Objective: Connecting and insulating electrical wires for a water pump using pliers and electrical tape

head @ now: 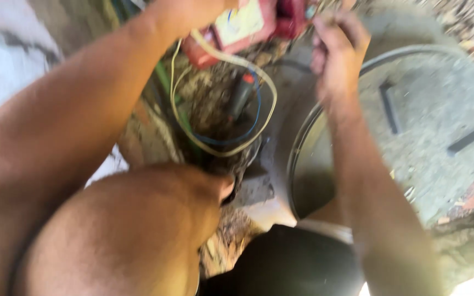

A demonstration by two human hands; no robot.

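The picture is blurred by motion. My left arm runs from the lower left up to the top edge, where my left hand [190, 12] rests against a red box-shaped device [248, 24] with a pale label; its fingers are cut off by the frame. My right hand [337, 48] is curled shut by the device's right end and seems to pinch a thin wire. Below the device hang a cream wire loop [223, 151] and a blue wire [248, 131]. A dark tool with a red collar [241, 94] stands inside the loop, over a dirt hole.
A round grey concrete cover [429, 126] with two dark slots and a metal rim lies at the right. My bare knee [138, 230] fills the lower left. A dark rounded object [286, 263] sits at the bottom centre. Green pipes [164, 82] run beside the hole. Leaf litter borders the cover.
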